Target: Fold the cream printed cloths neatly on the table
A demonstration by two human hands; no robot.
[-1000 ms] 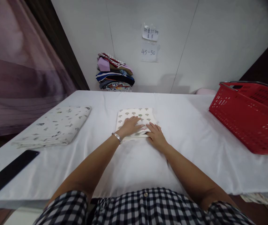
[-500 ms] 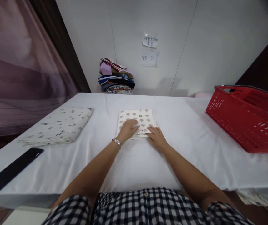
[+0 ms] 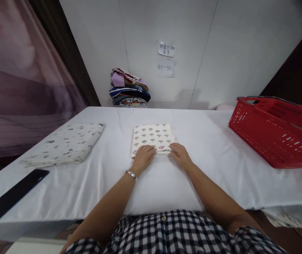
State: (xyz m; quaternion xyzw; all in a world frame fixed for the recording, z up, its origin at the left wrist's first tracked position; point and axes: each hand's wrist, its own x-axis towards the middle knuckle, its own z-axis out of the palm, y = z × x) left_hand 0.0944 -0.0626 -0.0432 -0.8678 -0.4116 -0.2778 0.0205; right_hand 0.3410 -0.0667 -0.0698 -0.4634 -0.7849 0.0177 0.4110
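From the head camera I am looking down at both my bare hands lying on the near edge of a small folded cloth (image 3: 152, 137) printed with little mushroom shapes, which is sitting near the middle of the white-covered table (image 3: 214, 155); my left hand (image 3: 143, 157) is resting palm down on the cloth's near left corner, fingers curled loosely over the edge, pressing rather than gripping, with a silver bracelet (image 3: 131, 174) circling the wrist; my right hand (image 3: 180, 155) is lying just beside it at the near right corner, fingers bent and touching the folded edge, and whether the fingertips are pinching a layer I cannot tell, since they are tucked against the fabric; the two hands are sitting close together, with a short stretch of the cloth's edge showing between them; to the left, well apart from the cloth, a larger folded sheet (image 3: 66, 143) with scattered small prints is lying flat, and nearer to me at the left edge a dark flat phone (image 3: 13, 195) is lying on the table; to the right a red plastic basket (image 3: 277, 134) is standing on the table; against the wall at the far side a stack of folded clothes (image 3: 129, 88) is sitting, with two paper notes (image 3: 166, 58) stuck on the wall near it; my checked shirt (image 3: 172, 233) is filling the bottom of the view.
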